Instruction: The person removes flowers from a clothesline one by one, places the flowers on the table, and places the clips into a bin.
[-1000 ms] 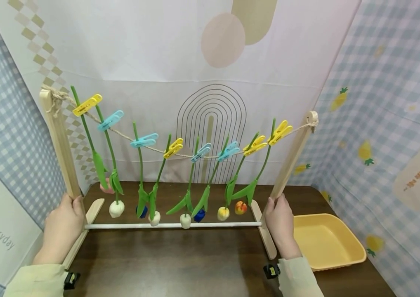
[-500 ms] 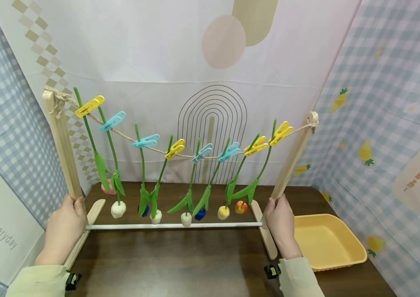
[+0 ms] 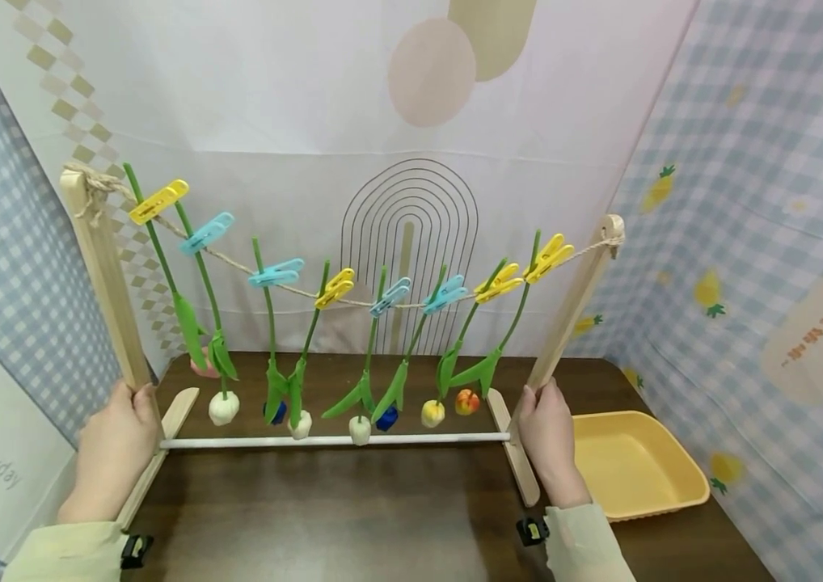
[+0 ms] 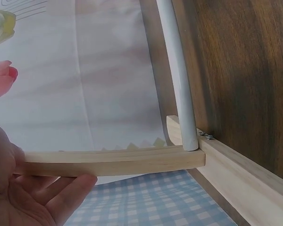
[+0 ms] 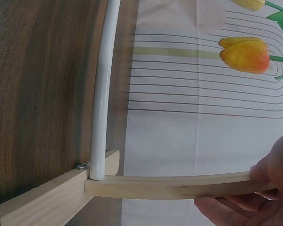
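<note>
Left hand: fingers wrapped round the left post, gripping it
Right hand: fingers wrapped round the right post, gripping it
Rack: on the table, rod low, rope strung above
Flowers: eight, hung heads down from the rope by pegs
Tray: yellow, on the table near the right hand

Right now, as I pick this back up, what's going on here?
A person is holding a wooden frame by its two uprights: the left hand grips the left post and the right hand grips the right post. A rope sags between the post tops, with eight tulips hanging blossom-down from it, held by yellow and blue clothespins. A white rod joins the posts low down. A yellow tray sits on the table beyond the right hand.
</note>
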{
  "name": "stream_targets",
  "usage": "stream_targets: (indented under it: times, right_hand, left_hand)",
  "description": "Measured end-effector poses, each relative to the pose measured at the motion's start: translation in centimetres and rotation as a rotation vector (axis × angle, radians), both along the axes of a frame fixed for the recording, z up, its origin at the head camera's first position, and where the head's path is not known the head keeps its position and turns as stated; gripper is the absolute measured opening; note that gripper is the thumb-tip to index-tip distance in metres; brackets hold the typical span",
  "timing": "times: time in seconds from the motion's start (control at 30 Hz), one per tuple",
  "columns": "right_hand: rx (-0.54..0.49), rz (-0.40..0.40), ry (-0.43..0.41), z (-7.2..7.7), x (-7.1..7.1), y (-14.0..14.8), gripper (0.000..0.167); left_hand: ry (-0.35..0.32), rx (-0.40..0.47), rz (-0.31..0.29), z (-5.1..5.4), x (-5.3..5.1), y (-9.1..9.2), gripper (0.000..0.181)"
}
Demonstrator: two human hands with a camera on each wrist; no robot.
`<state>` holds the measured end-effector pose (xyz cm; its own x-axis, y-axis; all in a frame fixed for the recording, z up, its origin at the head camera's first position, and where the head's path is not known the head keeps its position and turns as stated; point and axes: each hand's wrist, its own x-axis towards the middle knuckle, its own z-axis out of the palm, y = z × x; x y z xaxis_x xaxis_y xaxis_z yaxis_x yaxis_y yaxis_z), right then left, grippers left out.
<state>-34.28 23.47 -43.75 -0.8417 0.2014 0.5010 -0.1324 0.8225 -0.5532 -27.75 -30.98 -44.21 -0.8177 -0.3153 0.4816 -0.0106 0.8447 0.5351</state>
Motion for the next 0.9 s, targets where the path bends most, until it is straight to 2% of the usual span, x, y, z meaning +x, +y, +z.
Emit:
stream_targets:
  times: [0.43, 0.9]
  right_hand:
    - [0.008, 0.037, -0.038, 0.34, 0.35, 0.11, 0.026]
    - [0.021, 0.036, -0.005, 0.14, -0.04, 0.2, 0.022]
  left_hand:
    - [0.013, 0.007, 0.012, 0.37, 0.34, 0.3, 0.028]
    - [0.014, -0.001, 0.012, 0.25, 0.17, 0.07, 0.029]
